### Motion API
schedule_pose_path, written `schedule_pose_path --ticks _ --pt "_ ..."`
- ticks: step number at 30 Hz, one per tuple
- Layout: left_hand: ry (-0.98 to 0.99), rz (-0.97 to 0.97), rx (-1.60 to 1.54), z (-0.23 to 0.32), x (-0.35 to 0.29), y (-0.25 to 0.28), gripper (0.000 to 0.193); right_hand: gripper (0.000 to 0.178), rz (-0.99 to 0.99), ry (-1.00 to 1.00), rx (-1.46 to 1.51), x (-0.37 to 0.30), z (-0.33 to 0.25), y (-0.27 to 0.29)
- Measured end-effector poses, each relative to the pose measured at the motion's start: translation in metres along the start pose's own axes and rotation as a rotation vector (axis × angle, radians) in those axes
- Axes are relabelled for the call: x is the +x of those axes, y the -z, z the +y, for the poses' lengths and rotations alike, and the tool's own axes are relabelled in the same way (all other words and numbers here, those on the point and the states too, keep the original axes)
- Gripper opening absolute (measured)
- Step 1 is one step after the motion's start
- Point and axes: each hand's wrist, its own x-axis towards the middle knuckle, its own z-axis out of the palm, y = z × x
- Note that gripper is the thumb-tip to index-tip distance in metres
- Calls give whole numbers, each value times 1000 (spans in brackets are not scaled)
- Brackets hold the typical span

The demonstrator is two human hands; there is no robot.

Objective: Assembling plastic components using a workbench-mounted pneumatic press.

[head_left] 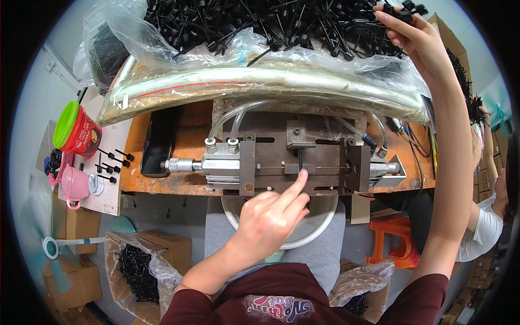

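Note:
My left hand (273, 216) reaches over the front of a metal clamping fixture (271, 149) on the bench. Its index finger is stretched out, the tip at the lower end of a thin black plastic piece (300, 160) standing in the fixture's middle; whether it touches is hard to tell. The other fingers are loosely bent, and I see nothing held in them. At the upper right, my right hand (414, 35) is raised over a big heap of black stemmed plastic parts (281, 24). Its fingers are closed around one or more of these parts, partly hidden.
Air cylinders (222, 165) with clear hoses flank the fixture. A white basket (317, 230) sits below it on my lap. To the left stand a red tub (84, 132) and a pink cup (74, 181). An orange stool (390, 241) and another person (487, 222) are at the right.

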Motion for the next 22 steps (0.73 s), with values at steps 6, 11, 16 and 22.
schedule_pose_path --ticks 6,11,16,22 --pt "151 87 -496 12 5 37 57 29 -235 84 195 -62 7 -8" --pt "348 340 -852 2 24 54 86 25 -400 -287 328 -148 2 -44" --pt "433 65 -1302 -4 34 60 47 34 -674 -535 370 -188 17 -53" --pt "200 200 -1339 -4 17 66 19 36 -670 -526 281 -195 39 -48"
